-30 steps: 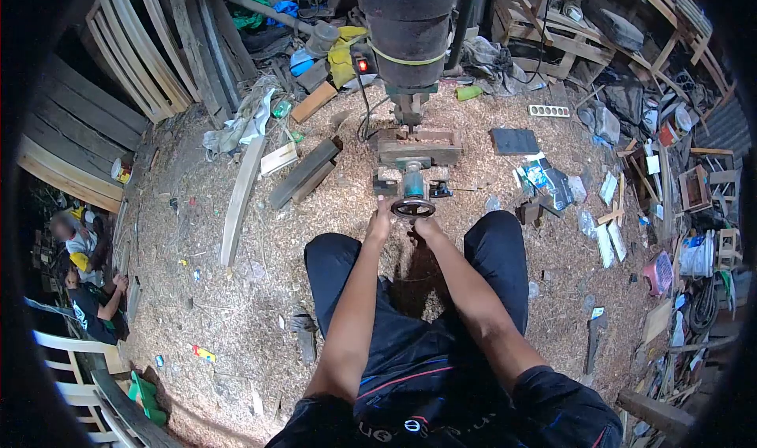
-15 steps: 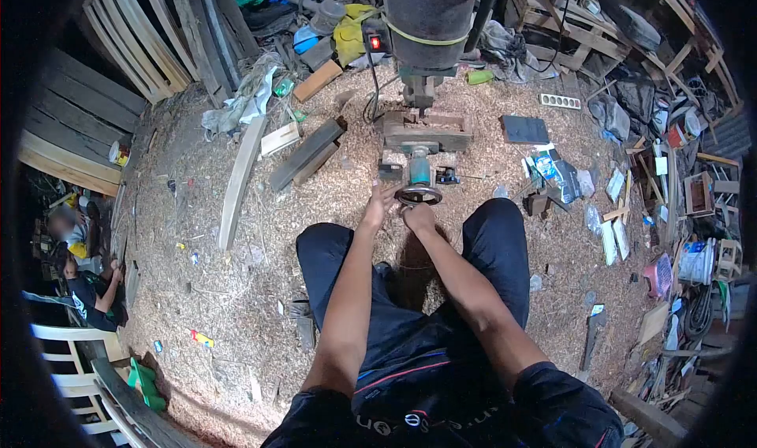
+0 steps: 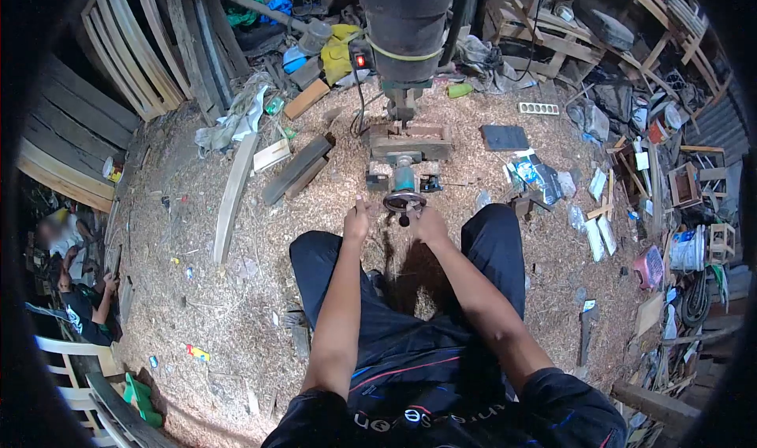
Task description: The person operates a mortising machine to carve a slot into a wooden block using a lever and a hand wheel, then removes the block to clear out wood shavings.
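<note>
A handwheel [image 3: 404, 203] with a dark knob sits at the front of a green-bodied vise [image 3: 403, 180], below a drilling machine [image 3: 406, 30]. My right hand [image 3: 428, 224] is closed at the wheel's right rim. Left of the wheel and apart from it is my left hand [image 3: 357, 221], its fingers curled together; what they hold, if anything, is too small to tell. Behind the vise, a wooden block [image 3: 410, 142] lies under the machine's spindle.
Wood shavings cover the floor [image 3: 236, 314]. Dark beams [image 3: 298, 169] and a long plank [image 3: 236, 197] lie left. A dark slab [image 3: 505, 138], a power strip [image 3: 538, 109] and scraps lie right. Another person [image 3: 87, 310] is at the far left.
My left hand has moved away from the wheel, to the left and slightly down. My right hand has shifted from below the wheel to its right side. The whole view has shifted slightly.
</note>
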A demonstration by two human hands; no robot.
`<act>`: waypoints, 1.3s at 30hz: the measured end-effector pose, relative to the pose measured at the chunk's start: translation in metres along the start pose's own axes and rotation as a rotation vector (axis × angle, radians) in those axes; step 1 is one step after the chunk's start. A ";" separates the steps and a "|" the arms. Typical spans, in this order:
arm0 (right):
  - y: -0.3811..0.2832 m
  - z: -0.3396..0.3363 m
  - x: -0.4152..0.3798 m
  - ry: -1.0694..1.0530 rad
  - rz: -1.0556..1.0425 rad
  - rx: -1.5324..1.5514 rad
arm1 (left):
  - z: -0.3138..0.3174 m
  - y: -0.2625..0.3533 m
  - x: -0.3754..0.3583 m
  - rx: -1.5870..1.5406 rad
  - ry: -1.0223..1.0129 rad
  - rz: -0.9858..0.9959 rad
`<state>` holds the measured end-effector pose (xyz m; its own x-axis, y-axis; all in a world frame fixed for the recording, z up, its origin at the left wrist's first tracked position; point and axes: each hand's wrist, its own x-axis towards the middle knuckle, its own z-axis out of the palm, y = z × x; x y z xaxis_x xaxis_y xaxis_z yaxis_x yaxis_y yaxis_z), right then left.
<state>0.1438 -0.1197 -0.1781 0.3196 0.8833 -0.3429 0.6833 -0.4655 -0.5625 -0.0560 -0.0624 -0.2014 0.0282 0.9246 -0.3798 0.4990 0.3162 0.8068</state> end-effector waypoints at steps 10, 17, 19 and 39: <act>-0.144 -0.258 0.005 0.723 -0.567 0.350 | -0.102 0.289 -0.034 -0.107 0.652 0.880; -0.259 -0.392 0.066 1.178 -0.798 0.359 | -0.112 0.462 -0.021 -0.020 0.755 1.353; -0.283 -0.412 0.055 0.981 -0.672 0.475 | -0.101 0.475 -0.010 0.076 0.792 1.259; -0.183 -0.302 -0.014 0.534 -0.959 1.209 | -0.081 0.445 0.005 0.209 0.908 1.254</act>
<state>0.2127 -0.0310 0.1568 0.4589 0.6553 0.6000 -0.0467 0.6921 -0.7203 0.0963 0.1000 0.1923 0.0282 0.4037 0.9145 0.6672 -0.6888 0.2835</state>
